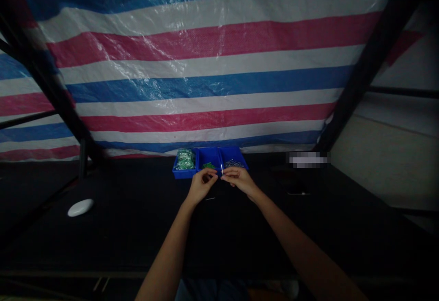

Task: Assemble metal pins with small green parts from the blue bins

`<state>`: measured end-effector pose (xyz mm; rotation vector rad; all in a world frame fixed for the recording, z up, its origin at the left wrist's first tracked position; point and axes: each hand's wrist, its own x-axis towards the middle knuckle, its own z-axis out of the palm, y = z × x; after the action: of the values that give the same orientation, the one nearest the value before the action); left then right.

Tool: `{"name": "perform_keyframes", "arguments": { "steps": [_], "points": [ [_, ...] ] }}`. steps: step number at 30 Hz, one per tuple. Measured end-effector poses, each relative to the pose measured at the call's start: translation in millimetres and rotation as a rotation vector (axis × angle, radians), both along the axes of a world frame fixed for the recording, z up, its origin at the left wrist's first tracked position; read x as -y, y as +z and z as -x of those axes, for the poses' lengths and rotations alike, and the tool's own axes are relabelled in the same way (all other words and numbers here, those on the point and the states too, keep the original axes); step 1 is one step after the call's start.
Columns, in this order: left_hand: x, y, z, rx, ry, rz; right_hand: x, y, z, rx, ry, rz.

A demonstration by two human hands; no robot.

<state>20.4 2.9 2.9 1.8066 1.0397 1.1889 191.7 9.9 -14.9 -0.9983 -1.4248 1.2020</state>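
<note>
Striped plastic sheeting (219, 81) in red, white and blue hangs behind a black bench (120, 241), with a dark slanting post at each side. Near the back edge of the bench, roughly midway across, stand three blue bins side by side. The left bin (185, 174) holds green and clear wrapped packets (185, 159); the middle bin (208, 153) has small green pieces (208, 166) towards its front; the right bin (231, 152) holds loose thin metal pieces (234, 163).

Both hands are just in front of the bins, level with each other and a small gap apart. Between thumb and fingers the right hand (242, 180) pinches a thin, shiny pin (222, 169), held nearly upright at the side facing the left hand (200, 186). That left hand is curled, thumb and forefinger drawn near each other; whether anything sits between them cannot be told.

A second slim piece (210, 198) lies flat on the bench, just nearer the wearer than the hands and between the wrists. Bench surface stretches out to either side of the forearms, and its near edge runs beneath them. Well off to the left rests a smooth white oval object (80, 207); to the right, a dark flat object (297, 185) with a pale near edge is hard to make out.
</note>
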Motion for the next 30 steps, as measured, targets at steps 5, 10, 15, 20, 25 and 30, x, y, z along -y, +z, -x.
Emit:
{"name": "perform_keyframes", "arguments": {
  "steps": [5,10,15,20,25,30],
  "points": [
    [10,10.3,14,-0.448,-0.119,-0.006,-6,3.0,-11,-0.159,-0.198,-0.010],
    [12,19.0,27,-0.578,-0.208,0.124,-7,4.6,-16,-0.223,-0.247,0.010],
    [10,16.7,34,-0.665,-0.272,0.201,-5,6.9,-15,-0.114,-0.148,0.037],
    [6,11.4,35,-0.616,-0.310,0.222,-1,4.5,-10,-0.001,0.008,-0.007],
    [3,6.2,29,-0.443,-0.277,0.131,-3,-1.8,-7,0.069,0.092,-0.026],
    [1,5.5,13,-0.169,-0.190,0.034,-2,-2.3,-6,0.105,0.145,-0.028]
  ]
}}
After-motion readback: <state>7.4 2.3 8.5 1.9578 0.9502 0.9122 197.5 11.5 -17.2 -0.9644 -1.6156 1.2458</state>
